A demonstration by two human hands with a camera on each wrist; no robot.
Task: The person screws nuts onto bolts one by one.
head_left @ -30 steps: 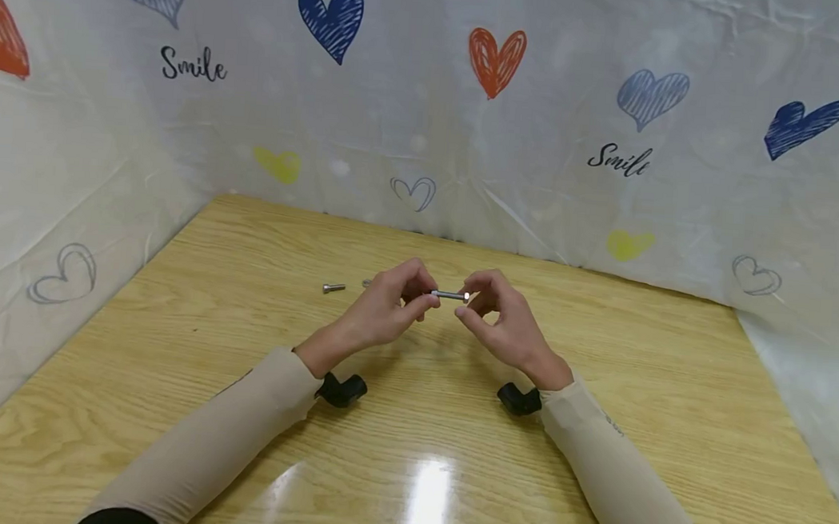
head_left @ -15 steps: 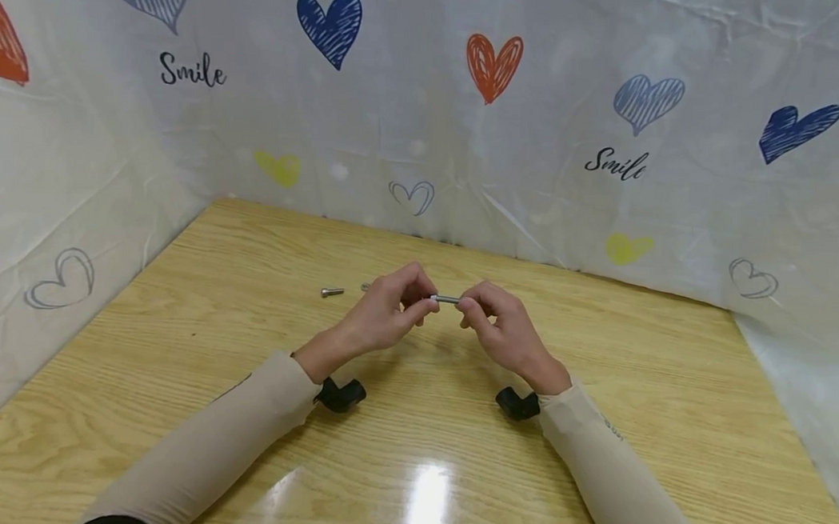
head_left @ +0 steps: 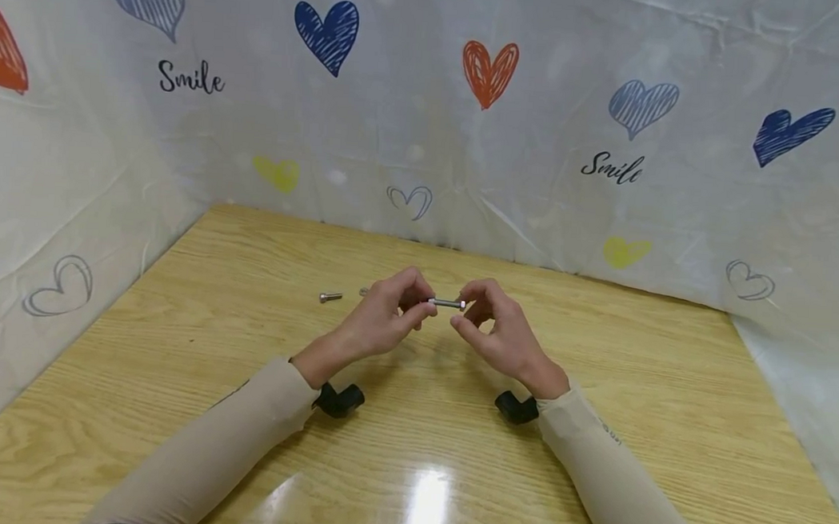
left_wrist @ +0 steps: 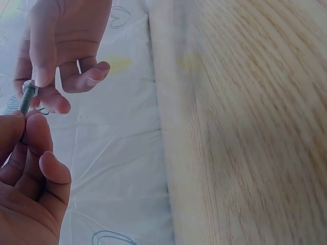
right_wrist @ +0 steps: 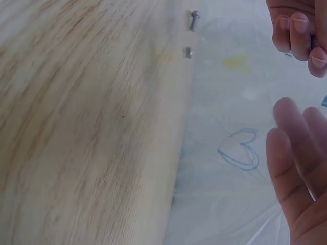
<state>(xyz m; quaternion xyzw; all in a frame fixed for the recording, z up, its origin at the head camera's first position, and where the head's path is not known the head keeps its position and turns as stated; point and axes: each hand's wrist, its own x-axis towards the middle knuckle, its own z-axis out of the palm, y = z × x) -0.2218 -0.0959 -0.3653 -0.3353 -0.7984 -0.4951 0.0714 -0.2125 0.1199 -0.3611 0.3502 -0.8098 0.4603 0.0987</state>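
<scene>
My left hand [head_left: 376,315] pinches a silver bolt [head_left: 447,303] near one end between thumb and fingertips, and its shank points right, toward the other hand. A hex nut [left_wrist: 29,87] sits at the far end of the threaded shank in the left wrist view. Around that nut, my right hand [head_left: 503,331] has its thumb and fingers spread apart, with a fingertip right beside the nut. The left fingers hide the other end of the bolt. Further left on the table lie a second bolt [head_left: 331,297] and a small nut [head_left: 364,291], partly behind the left hand.
The wooden table [head_left: 234,459] reaches back to a white cloth [head_left: 370,123] printed with hearts and "Smile". Black wrist mounts [head_left: 340,400] sit under both cuffs of the beige sleeves [head_left: 214,442].
The right fingers closed over the nut end half a second ago, then spread off it again. The left hand keeps its pinch on the bolt. The head view has tilted slightly upward.
</scene>
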